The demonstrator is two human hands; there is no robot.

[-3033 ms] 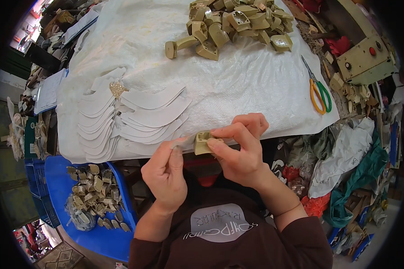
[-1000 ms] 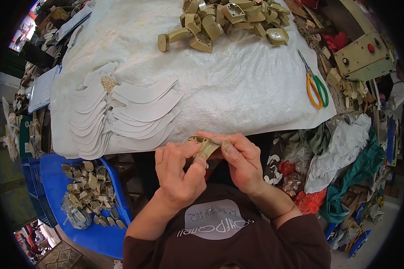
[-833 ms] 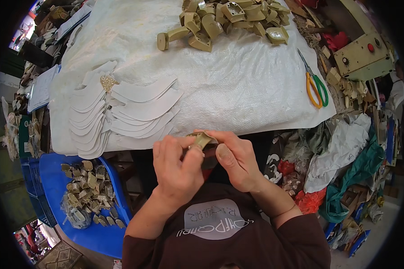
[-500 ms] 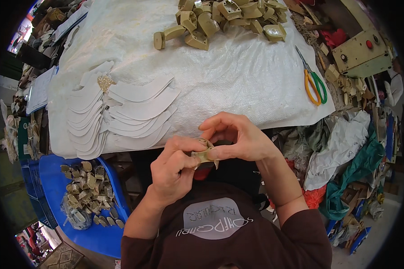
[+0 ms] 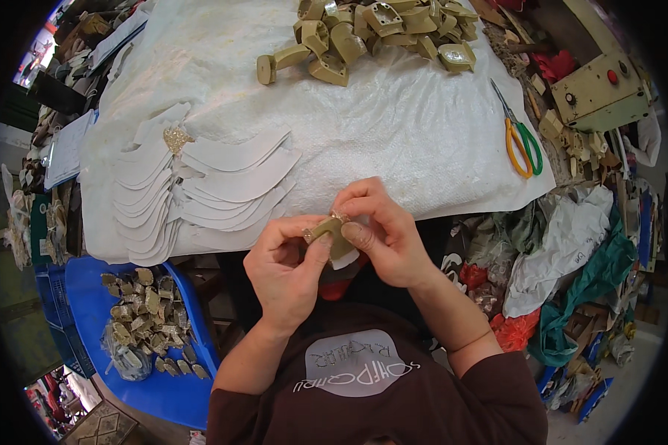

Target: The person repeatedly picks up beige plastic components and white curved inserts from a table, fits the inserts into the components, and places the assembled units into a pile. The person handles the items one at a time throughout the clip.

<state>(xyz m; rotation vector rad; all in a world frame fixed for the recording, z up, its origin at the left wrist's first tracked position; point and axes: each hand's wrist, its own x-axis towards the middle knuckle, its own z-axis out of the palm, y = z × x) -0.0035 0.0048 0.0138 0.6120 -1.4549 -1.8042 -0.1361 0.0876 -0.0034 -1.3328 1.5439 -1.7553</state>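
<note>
Holding one small tan piece [image 5: 328, 231] tight, the left hand [image 5: 286, 271] and right hand [image 5: 382, 233] pinched it above the white table cover [image 5: 393, 126].

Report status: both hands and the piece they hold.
Left hand and right hand both pinching one small olive-tan heel piece, above the lap. White strip hanging under it. Nothing blocking.
</note>
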